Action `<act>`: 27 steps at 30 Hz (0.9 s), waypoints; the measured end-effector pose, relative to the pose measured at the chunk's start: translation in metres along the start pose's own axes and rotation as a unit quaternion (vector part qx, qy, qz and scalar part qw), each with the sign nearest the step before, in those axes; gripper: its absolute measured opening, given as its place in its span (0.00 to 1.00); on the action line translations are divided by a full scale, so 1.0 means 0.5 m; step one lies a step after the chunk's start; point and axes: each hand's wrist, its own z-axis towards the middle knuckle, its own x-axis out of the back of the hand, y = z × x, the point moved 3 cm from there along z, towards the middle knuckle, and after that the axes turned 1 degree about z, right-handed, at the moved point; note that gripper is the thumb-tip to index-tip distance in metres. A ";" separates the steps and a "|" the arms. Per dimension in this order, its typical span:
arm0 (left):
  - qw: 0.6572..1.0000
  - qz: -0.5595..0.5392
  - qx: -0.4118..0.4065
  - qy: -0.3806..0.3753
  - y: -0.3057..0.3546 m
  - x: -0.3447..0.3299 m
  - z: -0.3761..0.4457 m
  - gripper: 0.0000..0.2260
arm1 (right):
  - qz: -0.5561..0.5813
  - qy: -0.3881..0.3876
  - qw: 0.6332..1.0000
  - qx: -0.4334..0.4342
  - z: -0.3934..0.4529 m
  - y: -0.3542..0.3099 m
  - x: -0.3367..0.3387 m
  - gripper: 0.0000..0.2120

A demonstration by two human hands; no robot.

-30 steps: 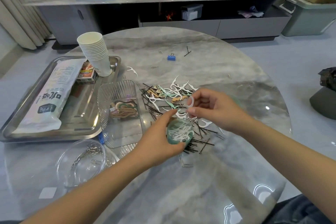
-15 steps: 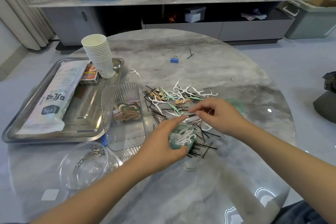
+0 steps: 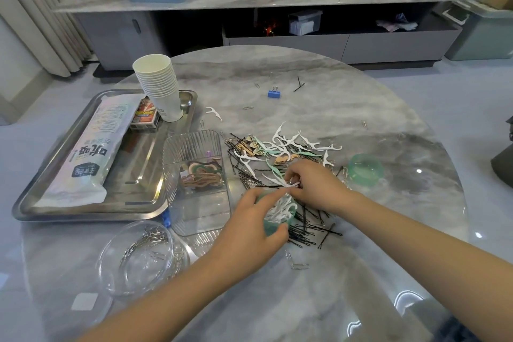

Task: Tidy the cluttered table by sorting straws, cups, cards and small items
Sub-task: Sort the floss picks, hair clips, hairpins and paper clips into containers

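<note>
While curled round a small green cup [image 3: 273, 226] stuffed with white floss picks [image 3: 280, 209], left hand [image 3: 249, 228] grips it at table centre. Right hand [image 3: 315, 183], at 1 o'clock and touching the cup's rim, pinches one white floss pick [image 3: 291, 184] between fingertips. Beneath both: black bobby pins [image 3: 308, 233]. At 12 o'clock, scattered loose floss picks [image 3: 291, 144], white and mint. At 3 o'clock, green lid [image 3: 365, 169]. At 9 o'clock, clear ribbed box [image 3: 194, 147] holding flat wooden pieces. At 8 o'clock, clear round bowl [image 3: 133, 258] of paper clips. At 10 o'clock, steel tray [image 3: 83, 214] bearing straw packet [image 3: 91, 147], card box [image 3: 145, 116], stacked paper cups [image 3: 159, 86]. At 12 o'clock, far, blue binder clip [image 3: 274, 93].
</note>
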 end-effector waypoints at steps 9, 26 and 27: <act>1.000 -0.007 -0.002 0.006 -0.003 0.000 0.000 0.26 | 0.032 -0.088 0.993 -0.067 -0.012 0.019 0.015 0.06; 1.000 -0.023 -0.002 0.002 0.004 0.005 0.001 0.26 | 0.013 -0.019 0.995 -0.094 -0.001 -0.006 0.002 0.12; 1.000 -0.024 -0.002 0.002 0.004 0.005 0.001 0.26 | 0.003 -0.026 0.995 -0.097 0.000 -0.008 -0.001 0.13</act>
